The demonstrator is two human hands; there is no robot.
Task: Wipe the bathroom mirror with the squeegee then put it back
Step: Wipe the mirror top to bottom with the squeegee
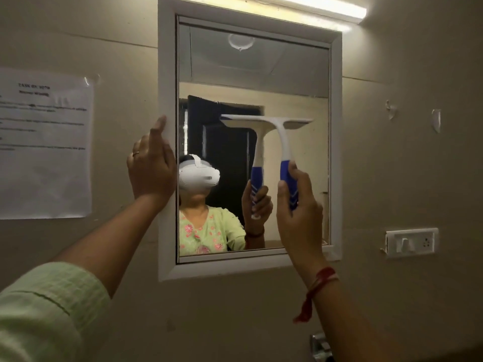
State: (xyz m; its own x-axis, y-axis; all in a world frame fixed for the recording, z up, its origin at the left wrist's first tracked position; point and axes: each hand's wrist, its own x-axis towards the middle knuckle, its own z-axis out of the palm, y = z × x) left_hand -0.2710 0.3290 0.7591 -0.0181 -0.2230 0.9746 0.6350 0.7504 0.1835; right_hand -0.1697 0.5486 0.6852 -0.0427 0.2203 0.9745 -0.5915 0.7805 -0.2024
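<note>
– Pale green sleeve (47, 309) at the near left corner, with its arm running up to the left hand (151, 168). What is that hand doing?
– It rests on the left side of the white frame (167, 74), fingers fairly straight, gripping nothing. It seems to be steadying, no more.
– And the squeegee (281, 137)?
– It is in the right hand (298, 205), whose fingers and thumb wrap the blue handle (286, 176). The white head sits against the mirror (261, 61), about halfway up the glass and toward the right.
– Which way does it lie?
– The blade (266, 118) is level, running left to right. The handle drops straight down from its middle, so the hand is below the blade.
– Then the stroke goes down?
– I'd judge so. Drawing the hand toward the lower frame would drag the blade over the glass beneath it. A strip of glass at the left, beside the left hand, lies outside the blade's span and would likely need its own pass.
– Could the left hand take over?
– It is well apart from the handle, so the right is the one placed for the pull. Where the squeegee goes back, I cannot tell from this view.
</note>
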